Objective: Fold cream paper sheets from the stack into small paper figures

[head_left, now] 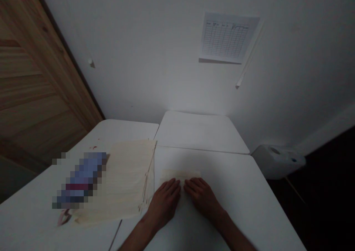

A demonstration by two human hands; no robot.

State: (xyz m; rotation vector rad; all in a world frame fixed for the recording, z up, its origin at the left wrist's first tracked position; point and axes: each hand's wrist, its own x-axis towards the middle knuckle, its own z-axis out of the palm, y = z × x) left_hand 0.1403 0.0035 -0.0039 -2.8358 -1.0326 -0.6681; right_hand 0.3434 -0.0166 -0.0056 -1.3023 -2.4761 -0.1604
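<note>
Head cam: left hand [163, 204] and right hand [203, 199] both lying flat, palms down, fingers loosely spread, fingertips almost meeting on the near edge of a small cream paper sheet [180, 175], no pinching. Sheet sitting on a white table [235, 192]. Just left, a bigger cream paper stack [127, 177], then a pixelated object [79, 180], impossible to make out. Wooden door [36, 77] off left, printed chart [227, 38] on the wall ahead.

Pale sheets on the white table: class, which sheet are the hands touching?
The smaller pale sheet, with the fingertips of the left hand and right hand on it; the larger sheet lies further left, much bigger.
</note>
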